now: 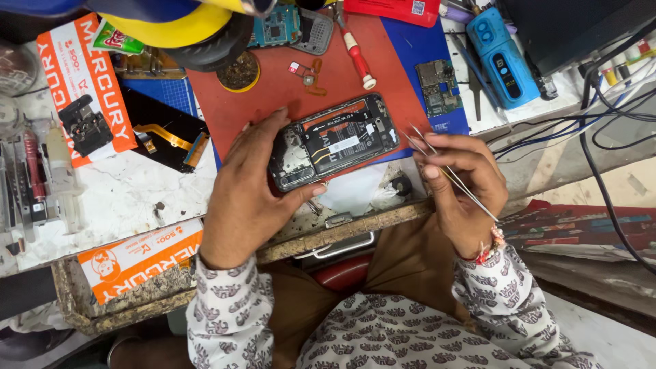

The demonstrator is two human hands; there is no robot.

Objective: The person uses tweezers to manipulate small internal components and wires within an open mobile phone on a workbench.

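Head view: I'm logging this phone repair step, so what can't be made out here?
- Phone: its left end is hidden under the left hand.
- Tweezers: the middle is covered by the right hand; whether the tips grip anything is too small to tell.
- Circuit board: parts too small to read.
- Yellow and black object: cut off by the top edge.

Opened black phone [335, 140], back off, battery and boards exposed, lying tilted at frame centre on red mat. Thin metal tweezers [447, 171], angled diagonally, centre-right.
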